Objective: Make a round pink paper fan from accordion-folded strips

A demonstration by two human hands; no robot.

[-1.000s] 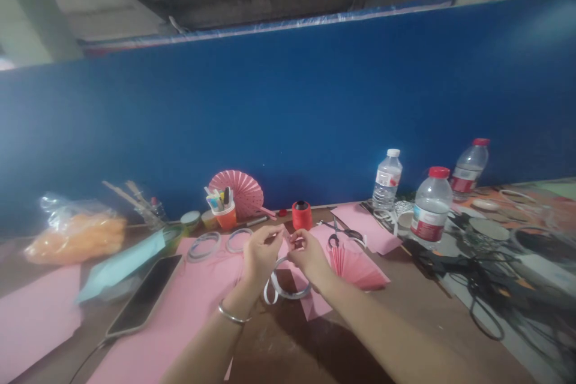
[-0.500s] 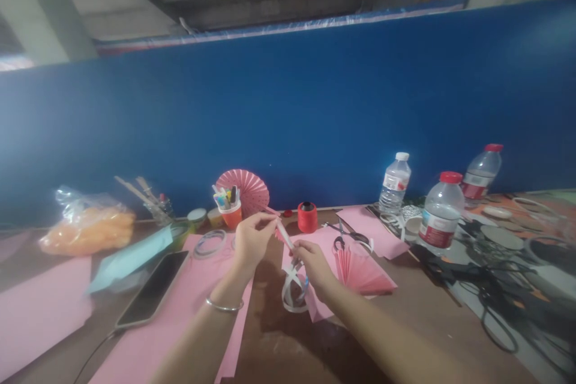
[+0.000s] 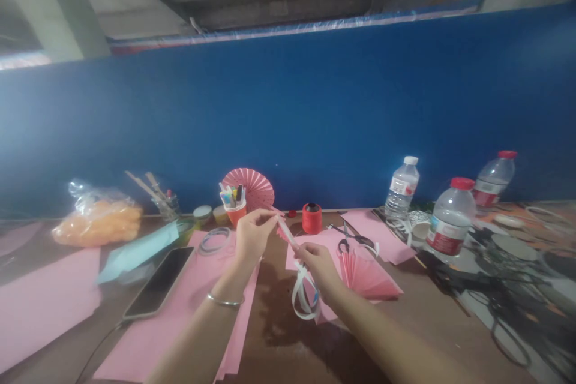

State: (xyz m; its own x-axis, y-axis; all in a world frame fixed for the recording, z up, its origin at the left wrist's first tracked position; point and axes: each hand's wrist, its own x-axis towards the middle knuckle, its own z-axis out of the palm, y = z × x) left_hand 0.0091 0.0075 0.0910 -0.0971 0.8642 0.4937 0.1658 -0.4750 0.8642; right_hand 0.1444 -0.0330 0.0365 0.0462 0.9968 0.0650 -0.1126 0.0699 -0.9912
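Between my hands is a narrow folded pink paper [image 3: 283, 229] with a white strip of tape along its upper face. The fingers of my left hand [image 3: 254, 237] pinch its far end. My right hand [image 3: 318, 264] is closed on the near end, thumb on top. A roll of white tape [image 3: 302, 303] dangles in loops below my right hand. Just right of that hand lies a pleated pink paper fan [image 3: 369, 279], with black-handled scissors [image 3: 344, 245] behind it on pink sheets.
Behind stand a red spool [image 3: 312, 219], a cup of pens [image 3: 235, 211] and an open round pink fan [image 3: 254, 186]. Bottles [image 3: 451, 222] and cables are on the right. A phone [image 3: 159, 282], pink sheets [image 3: 180, 324] and an orange-filled bag [image 3: 96, 222] are on the left.
The whole view has shifted slightly. Both hands keep their hold on the folded paper, and the hanging tape roll has swung and turned a little.
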